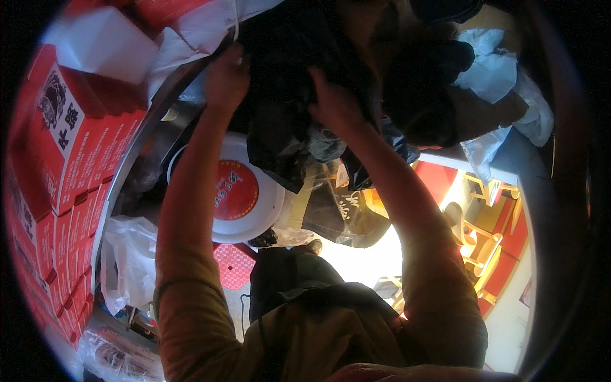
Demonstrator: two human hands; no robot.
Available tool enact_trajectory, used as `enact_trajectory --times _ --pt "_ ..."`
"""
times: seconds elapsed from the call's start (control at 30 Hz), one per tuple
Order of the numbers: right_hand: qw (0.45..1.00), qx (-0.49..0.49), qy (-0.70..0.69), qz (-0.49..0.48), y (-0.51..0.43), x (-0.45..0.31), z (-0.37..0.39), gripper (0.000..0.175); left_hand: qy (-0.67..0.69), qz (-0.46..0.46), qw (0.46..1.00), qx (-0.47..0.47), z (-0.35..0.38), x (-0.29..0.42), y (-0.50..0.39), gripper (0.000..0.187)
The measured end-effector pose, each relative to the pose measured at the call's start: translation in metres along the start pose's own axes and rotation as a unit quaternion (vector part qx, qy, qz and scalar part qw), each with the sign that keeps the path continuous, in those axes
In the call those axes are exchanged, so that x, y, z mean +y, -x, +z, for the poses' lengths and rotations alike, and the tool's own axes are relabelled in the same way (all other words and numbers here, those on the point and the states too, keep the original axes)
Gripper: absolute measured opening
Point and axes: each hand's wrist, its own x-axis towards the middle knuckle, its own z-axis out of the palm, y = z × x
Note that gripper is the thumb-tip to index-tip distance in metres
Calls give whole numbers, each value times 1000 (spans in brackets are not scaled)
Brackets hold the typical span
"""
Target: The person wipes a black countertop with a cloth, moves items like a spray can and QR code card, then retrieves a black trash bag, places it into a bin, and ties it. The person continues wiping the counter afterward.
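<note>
In front of me a dark, creased mass that looks like a black plastic bag spreads from the top of the view down over a round white lid. My left hand is curled at the bag's left edge, close under a thin white cord. On the bag's right side lies my right hand, index finger extended and thumb apart. Its other fingers are hard to make out in the shadow. Below it shows a crumpled grey bundle. The lid bears a red printed disc.
Red printed cartons are stacked at left, beside a white plastic bag. A black printed bag in clear plastic hangs below my right forearm. Pale plastic bags lie at upper right. Wooden chairs stand beyond a bright opening.
</note>
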Motion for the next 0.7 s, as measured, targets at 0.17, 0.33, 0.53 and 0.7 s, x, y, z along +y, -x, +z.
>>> enact_trajectory --times 0.17,0.33,0.53,0.7 --pt "1000 18 8 -18 -5 -1 5 83 -4 -104 995 6 15 15 11 28" --pt "999 -26 -31 16 -5 2 5 83 -113 33 993 21 -57 46 60 38" --pt "999 23 10 -36 -3 0 3 82 -180 71 980 -39 -100 47 187 35" --pt "999 4 42 -11 0 -4 6 81 -143 69 982 -97 -39 30 184 33"
